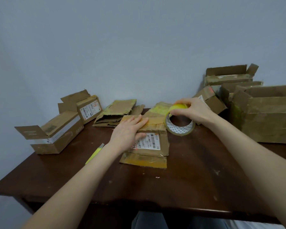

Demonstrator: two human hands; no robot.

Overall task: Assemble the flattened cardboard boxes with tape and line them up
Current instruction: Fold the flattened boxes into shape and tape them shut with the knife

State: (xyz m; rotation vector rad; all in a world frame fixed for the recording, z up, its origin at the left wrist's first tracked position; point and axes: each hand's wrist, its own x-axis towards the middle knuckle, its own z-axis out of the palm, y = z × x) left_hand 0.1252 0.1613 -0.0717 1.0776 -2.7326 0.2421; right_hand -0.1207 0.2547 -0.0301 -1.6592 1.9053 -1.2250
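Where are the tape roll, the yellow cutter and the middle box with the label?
tape roll (pixel 179 129): head view, on its printed inner core.
yellow cutter (pixel 94 154): head view, middle of its handle.
middle box (pixel 153 140): head view, on its white label.

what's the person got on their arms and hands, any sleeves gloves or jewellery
Nothing is worn on either. The left hand and right hand are ungloved. The left forearm and right forearm are bare back to the frame edge, with no sleeve in view. No watch, bracelet or ring shows.
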